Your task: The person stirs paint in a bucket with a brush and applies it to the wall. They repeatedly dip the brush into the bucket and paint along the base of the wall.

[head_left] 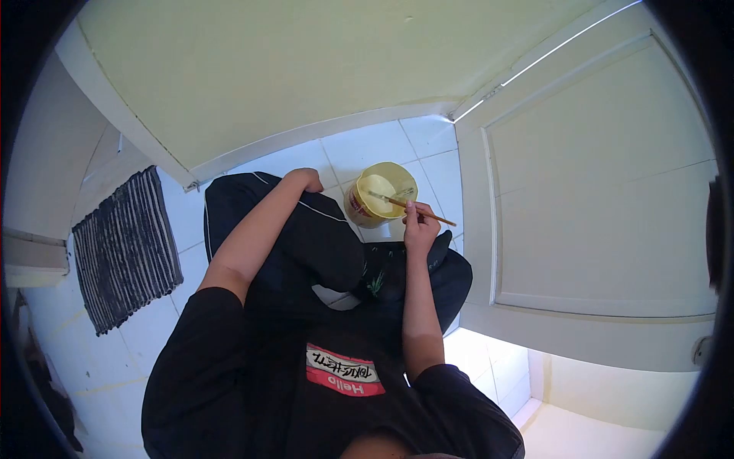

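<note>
I crouch on a white tiled floor, looking down over my black shirt and dark trousers. My right hand (420,226) pinches a thin wooden-handled paintbrush (397,203) whose bristle end dips into an open paint bucket (378,196) filled with pale yellow paint. The bucket stands on the tiles just in front of my knees. My left hand (306,180) is curled into a loose fist resting on my left knee, holding nothing that I can see.
A pale yellow wall (290,69) rises ahead with a white baseboard. A white panelled door (604,191) stands at the right. A dark striped mat (126,249) lies on the tiles at the left.
</note>
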`<state>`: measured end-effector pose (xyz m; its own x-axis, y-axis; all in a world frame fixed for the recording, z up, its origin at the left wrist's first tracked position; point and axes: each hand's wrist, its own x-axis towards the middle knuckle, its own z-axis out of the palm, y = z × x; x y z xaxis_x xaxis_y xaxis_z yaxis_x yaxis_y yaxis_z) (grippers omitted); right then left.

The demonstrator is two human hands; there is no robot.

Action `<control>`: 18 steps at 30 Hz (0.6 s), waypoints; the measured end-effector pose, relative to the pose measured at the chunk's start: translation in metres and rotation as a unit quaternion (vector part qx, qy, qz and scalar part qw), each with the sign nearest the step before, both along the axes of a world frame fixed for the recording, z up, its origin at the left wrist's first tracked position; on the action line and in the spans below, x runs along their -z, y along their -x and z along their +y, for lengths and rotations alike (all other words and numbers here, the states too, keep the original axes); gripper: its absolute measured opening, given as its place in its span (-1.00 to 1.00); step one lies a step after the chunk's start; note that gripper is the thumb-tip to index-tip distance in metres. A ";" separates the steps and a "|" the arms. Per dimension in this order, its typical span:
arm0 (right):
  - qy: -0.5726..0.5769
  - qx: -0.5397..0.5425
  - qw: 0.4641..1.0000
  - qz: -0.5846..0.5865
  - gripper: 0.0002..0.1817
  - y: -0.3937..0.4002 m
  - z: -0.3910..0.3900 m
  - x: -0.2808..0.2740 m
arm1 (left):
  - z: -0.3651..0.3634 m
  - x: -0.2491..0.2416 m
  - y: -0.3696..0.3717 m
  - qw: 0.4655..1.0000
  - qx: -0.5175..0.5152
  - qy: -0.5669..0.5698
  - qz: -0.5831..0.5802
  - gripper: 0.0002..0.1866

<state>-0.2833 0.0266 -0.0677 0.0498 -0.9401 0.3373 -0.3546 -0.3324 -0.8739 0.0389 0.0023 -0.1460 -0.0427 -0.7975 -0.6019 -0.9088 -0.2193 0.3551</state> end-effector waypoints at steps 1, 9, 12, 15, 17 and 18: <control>-0.013 -0.004 1.000 -0.007 -0.80 0.000 0.001 0.000 | 0.000 0.002 -0.001 1.000 -0.010 -0.006 -0.007 -0.41; -0.016 0.033 0.999 -0.025 -0.79 -0.003 0.001 -0.003 | 0.001 -0.001 -0.003 0.999 0.018 -0.018 -0.023 -0.43; -0.023 0.031 0.999 -0.033 -0.78 -0.003 0.000 -0.003 | 0.001 -0.003 -0.003 0.999 0.026 -0.018 -0.023 -0.42; -0.021 0.028 0.999 -0.025 -0.78 -0.001 0.001 -0.004 | -0.001 0.002 -0.005 0.999 -0.007 0.009 -0.031 -0.40; -0.024 0.026 0.999 -0.029 -0.77 -0.001 0.002 -0.005 | 0.001 0.010 -0.007 0.999 -0.007 0.031 -0.029 -0.39; -0.032 0.025 0.998 -0.042 -0.77 0.000 0.003 -0.006 | 0.004 0.011 -0.008 0.999 -0.008 0.042 -0.029 -0.39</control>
<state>-0.2830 0.0293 -0.0622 -0.0229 -0.9603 0.2780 -0.2936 -0.2594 -0.9201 0.0469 0.0063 -0.1573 0.0026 -0.8457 -0.5337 -0.9250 -0.2048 0.3200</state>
